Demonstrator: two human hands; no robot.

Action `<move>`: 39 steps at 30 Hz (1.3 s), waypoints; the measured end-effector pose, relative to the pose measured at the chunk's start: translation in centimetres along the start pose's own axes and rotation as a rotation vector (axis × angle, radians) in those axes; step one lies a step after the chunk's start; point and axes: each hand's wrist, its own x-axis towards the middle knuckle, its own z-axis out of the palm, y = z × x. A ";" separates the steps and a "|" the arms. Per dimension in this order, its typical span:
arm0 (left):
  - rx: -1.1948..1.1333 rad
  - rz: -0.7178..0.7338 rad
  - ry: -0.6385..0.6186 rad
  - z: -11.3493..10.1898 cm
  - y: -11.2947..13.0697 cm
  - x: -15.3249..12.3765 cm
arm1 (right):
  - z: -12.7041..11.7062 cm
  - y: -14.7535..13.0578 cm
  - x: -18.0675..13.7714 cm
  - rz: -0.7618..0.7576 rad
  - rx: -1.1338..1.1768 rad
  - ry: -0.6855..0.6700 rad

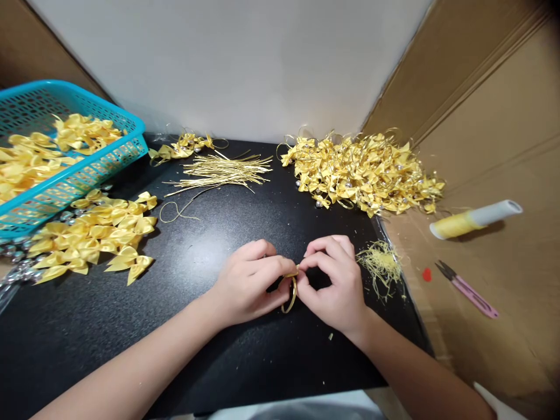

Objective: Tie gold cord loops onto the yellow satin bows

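My left hand [249,283] and my right hand [335,280] meet over the near middle of a black table top [219,245]. Both pinch a small gold cord loop [289,297] that hangs between the fingertips. A bit of yellow shows at the pinch, too small to name. A bundle of cut gold cords [223,170] lies farther back in the middle. Plain yellow ribbon bows [96,233] lie in a pile to the left. A big heap of bows with gold loops and silver beads [365,172] sits at the back right.
A blue plastic basket [102,157] with yellow bows stands at the far left. Silver beads [17,262] lie by the left edge. Thread trimmings [382,265], a yellow thread spool [475,220] and pink snips [468,290] are to the right on cardboard [503,326].
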 end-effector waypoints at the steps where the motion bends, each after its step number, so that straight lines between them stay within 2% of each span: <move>1: 0.008 0.002 -0.009 0.0 -0.1 -0.1 | 0.0 0.0 0.0 -0.008 -0.007 0.003; 7: 0.047 0.053 -0.079 -0.4 -1.0 -0.5 | 0.1 0.2 0.0 -0.095 0.024 -0.008; 10: -0.046 0.015 -0.099 -0.8 -0.8 -0.1 | 0.3 0.5 -0.1 -0.119 0.044 -0.021; 12: -0.186 -0.169 -0.075 -1.0 -0.3 0.3 | 0.4 0.7 -0.1 -0.150 0.026 0.006; 15: -0.547 -0.674 -0.063 -1.0 0.4 0.7 | 0.4 1.0 -0.1 -0.204 -0.009 0.037; 17: -0.814 -0.936 -0.160 -0.7 0.6 0.8 | 0.4 1.1 0.0 -0.241 -0.042 0.035; 19: -0.988 -1.050 -0.262 -0.4 0.7 0.8 | 0.4 1.1 0.0 -0.275 -0.063 0.027; 22: -1.084 -1.097 -0.309 -0.1 0.5 0.6 | 0.4 1.0 0.0 -0.280 -0.064 0.033; 26: -1.097 -1.144 -0.279 0.1 0.3 0.3 | 0.4 0.8 0.1 -0.150 -0.002 0.025; 31: -0.890 -1.118 -0.166 0.2 0.6 0.2 | 0.4 0.7 0.2 0.002 0.062 -0.005; 39: -0.740 -1.092 -0.133 0.2 1.1 0.2 | 0.4 0.5 0.1 0.035 0.051 0.017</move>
